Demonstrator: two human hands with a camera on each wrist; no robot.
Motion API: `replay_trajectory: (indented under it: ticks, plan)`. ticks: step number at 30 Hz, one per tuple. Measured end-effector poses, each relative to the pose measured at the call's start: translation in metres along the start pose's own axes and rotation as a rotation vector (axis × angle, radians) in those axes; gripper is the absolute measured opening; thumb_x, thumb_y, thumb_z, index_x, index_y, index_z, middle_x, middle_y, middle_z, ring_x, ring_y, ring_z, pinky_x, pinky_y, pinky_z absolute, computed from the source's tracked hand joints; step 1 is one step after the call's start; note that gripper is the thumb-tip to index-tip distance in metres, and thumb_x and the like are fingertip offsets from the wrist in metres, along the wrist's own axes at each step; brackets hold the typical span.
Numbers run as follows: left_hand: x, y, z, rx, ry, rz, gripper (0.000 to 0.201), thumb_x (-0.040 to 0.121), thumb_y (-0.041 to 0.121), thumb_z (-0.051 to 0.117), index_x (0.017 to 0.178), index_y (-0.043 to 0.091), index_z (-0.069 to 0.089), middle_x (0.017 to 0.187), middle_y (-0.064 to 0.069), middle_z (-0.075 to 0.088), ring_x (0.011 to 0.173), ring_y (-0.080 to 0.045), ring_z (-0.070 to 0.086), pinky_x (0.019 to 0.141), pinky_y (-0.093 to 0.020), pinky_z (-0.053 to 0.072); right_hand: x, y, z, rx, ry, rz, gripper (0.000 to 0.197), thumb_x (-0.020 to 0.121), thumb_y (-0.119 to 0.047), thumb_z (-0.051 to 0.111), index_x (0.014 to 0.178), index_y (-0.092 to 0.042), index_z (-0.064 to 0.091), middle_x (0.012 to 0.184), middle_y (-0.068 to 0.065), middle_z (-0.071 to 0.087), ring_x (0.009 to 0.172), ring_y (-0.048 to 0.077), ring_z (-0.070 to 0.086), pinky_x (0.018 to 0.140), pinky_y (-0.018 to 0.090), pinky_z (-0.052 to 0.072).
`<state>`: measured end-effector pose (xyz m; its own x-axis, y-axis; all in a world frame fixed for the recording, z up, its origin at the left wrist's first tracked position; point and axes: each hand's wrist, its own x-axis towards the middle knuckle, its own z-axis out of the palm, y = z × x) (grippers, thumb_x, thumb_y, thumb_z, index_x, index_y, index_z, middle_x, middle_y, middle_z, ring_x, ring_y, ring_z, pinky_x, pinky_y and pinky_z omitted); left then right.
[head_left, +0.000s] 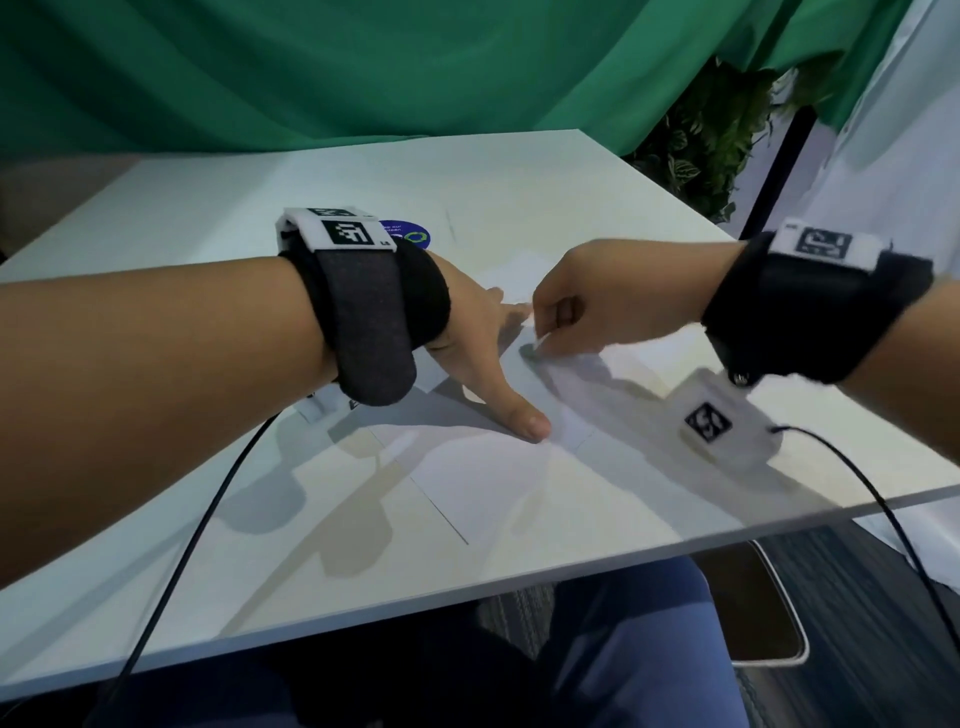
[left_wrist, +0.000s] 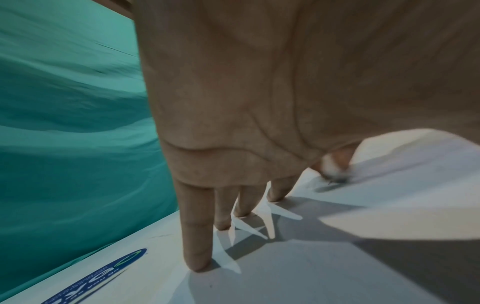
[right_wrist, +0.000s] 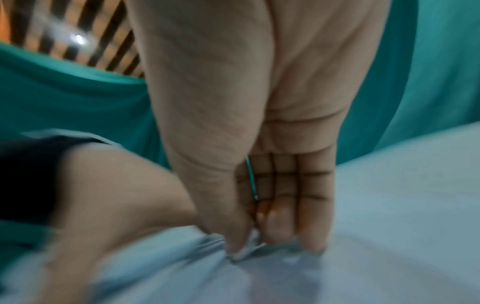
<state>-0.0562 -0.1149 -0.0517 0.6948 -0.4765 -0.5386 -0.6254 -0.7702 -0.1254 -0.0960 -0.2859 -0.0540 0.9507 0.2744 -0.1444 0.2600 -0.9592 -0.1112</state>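
A white sheet of paper (head_left: 493, 478) lies on the white table (head_left: 208, 218). My left hand (head_left: 483, 353) presses it flat, thumb spread toward me. In the left wrist view its straight fingers (left_wrist: 197, 246) stand with their tips on the surface. My right hand (head_left: 540, 338) reaches in from the right, just beside the left hand. Thumb and forefinger pinch a raised edge of the paper (right_wrist: 244, 253). The other right fingers are curled, their tips down on the sheet. The right wrist view is blurred.
A round blue sticker (head_left: 410, 236) sits on the table beyond my left wrist. Green cloth (head_left: 363, 67) hangs behind the table, with a leafy plant (head_left: 701, 145) at back right. Black cables trail off both wrists over the near edge. A flat device (head_left: 769, 623) lies below at right.
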Motion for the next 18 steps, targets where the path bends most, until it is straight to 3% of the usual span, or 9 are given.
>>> replay_trajectory:
  ticks: [3,5,8,11,13,16,18]
  plan:
    - [-0.001,0.001,-0.001,0.023,-0.004,-0.033,0.148,0.044,0.107,0.055,0.161,0.049,-0.016,0.175,0.008,-0.01,0.159,-0.021,0.018,0.122,-0.042,0.021,0.01,0.017,-0.009,-0.03,0.038,0.094,0.017,0.091,-0.037,0.071,0.084,-0.022,0.073,0.073,-0.006,0.072,0.074,0.018,0.065,0.06,0.026,0.046]
    - [-0.001,0.002,-0.001,0.034,-0.003,-0.024,0.144,0.049,0.105,0.056,0.163,0.047,-0.011,0.175,0.006,-0.005,0.157,-0.023,0.023,0.122,-0.042,0.025,0.01,0.009,-0.005,-0.06,0.039,0.052,0.015,0.09,-0.032,0.07,0.083,-0.019,0.072,0.073,-0.005,0.069,0.071,0.018,0.06,0.058,0.026,0.044]
    - [-0.001,0.002,-0.001,0.034,0.016,0.016,0.134,0.053,0.102,0.059,0.163,0.049,0.002,0.174,0.006,0.009,0.152,-0.024,0.031,0.12,-0.042,0.03,-0.002,-0.011,0.003,-0.006,-0.05,-0.045,0.02,0.087,-0.043,0.068,0.081,-0.024,0.072,0.073,-0.005,0.069,0.066,0.012,0.06,0.063,0.026,0.05]
    - [-0.001,0.002,0.001,0.036,0.004,-0.014,0.145,0.049,0.105,0.055,0.162,0.047,-0.014,0.175,0.006,-0.008,0.158,-0.023,0.022,0.122,-0.042,0.025,0.007,0.008,-0.007,0.062,-0.052,0.047,0.019,0.087,-0.044,0.071,0.082,-0.025,0.075,0.07,-0.008,0.074,0.066,0.01,0.068,0.067,0.028,0.056]
    - [-0.001,0.002,0.0,0.041,0.002,-0.039,0.15,0.045,0.107,0.053,0.161,0.046,-0.02,0.174,0.008,-0.014,0.158,-0.023,0.02,0.121,-0.042,0.024,0.015,0.022,-0.012,0.033,-0.004,0.11,0.016,0.089,-0.038,0.073,0.08,-0.025,0.074,0.065,-0.008,0.073,0.067,0.013,0.068,0.063,0.03,0.054]
    - [-0.001,0.001,0.001,0.028,-0.001,-0.025,0.147,0.046,0.106,0.054,0.163,0.046,-0.013,0.175,0.006,-0.012,0.158,-0.022,0.021,0.121,-0.041,0.024,0.013,0.008,-0.004,-0.011,-0.023,0.021,0.018,0.088,-0.038,0.071,0.078,-0.023,0.071,0.069,-0.004,0.071,0.068,0.018,0.066,0.064,0.031,0.054]
    - [-0.001,-0.001,0.001,0.018,0.008,-0.01,0.144,0.046,0.106,0.055,0.163,0.049,-0.005,0.175,0.008,-0.008,0.157,-0.021,0.023,0.119,-0.039,0.025,0.007,-0.004,-0.001,0.027,-0.098,-0.029,0.021,0.086,-0.044,0.069,0.079,-0.024,0.072,0.071,-0.004,0.073,0.068,0.014,0.068,0.064,0.028,0.054]
